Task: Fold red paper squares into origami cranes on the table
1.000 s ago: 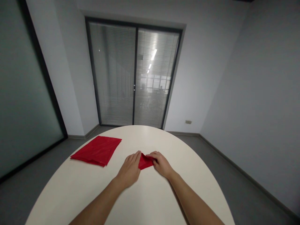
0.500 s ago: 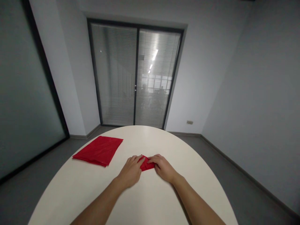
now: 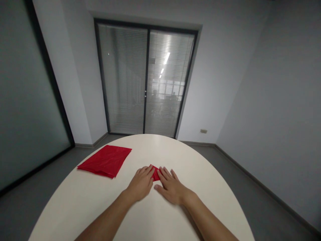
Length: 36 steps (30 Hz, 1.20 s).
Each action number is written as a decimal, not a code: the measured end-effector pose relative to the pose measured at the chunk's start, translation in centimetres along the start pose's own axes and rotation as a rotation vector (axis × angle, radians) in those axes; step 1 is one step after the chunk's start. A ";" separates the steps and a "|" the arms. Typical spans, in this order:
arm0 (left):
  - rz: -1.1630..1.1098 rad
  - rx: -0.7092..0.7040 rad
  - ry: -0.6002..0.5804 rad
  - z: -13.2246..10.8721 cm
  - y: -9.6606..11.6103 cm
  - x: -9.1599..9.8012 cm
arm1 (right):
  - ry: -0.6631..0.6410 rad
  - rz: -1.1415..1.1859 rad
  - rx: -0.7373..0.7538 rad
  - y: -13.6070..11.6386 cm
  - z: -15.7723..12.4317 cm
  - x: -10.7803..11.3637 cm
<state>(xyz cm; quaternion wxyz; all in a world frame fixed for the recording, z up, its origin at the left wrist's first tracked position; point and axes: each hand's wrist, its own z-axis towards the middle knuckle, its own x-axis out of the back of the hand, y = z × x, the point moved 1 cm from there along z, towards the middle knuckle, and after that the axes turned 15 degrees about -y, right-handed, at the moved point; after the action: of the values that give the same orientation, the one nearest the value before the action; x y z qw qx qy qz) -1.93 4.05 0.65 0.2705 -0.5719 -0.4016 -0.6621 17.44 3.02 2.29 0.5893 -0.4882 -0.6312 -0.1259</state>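
A small folded red sheet (image 3: pixel 155 174), thin like paper or cloth, lies on the table between my two hands. My left hand (image 3: pixel 140 183) keeps its left edge gripped, with the fingers over the top and the thumb at the near side. Across the right part of it, my right hand (image 3: pixel 173 188) lies flat, fingers spread and thumb stretched out to the left. Both hands cover much of the small sheet, so its folds show only in part.
A larger stack of red sheets (image 3: pixel 106 161) lies at the left of the round white table (image 3: pixel 152 140), near its edge. Beyond stands a glass partition with blinds (image 3: pixel 125 83). A wall socket (image 3: pixel 203 131) sits low on the wall at right.
My right hand has gone from bent fingers at the small sheet's right edge to a flat, spread pose over it. The left hand stays nearly in place.
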 end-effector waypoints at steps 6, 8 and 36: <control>0.018 0.006 0.021 -0.1 0.2 0.1 | 0.042 0.029 -0.142 0.5 -0.3 -0.1; 0.004 0.001 0.036 -0.1 0.3 0.1 | 0.084 -0.006 -0.151 0.3 -0.7 0.2; -0.028 0.046 -0.127 0.7 0.8 -0.5 | -0.142 -0.055 -0.136 -3.9 -2.2 0.5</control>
<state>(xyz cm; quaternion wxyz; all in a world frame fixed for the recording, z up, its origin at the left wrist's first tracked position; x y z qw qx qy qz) -0.78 4.20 0.40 0.2483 -0.6010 -0.4407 -0.6188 15.94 -0.24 4.96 0.5050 -0.5172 -0.6745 -0.1498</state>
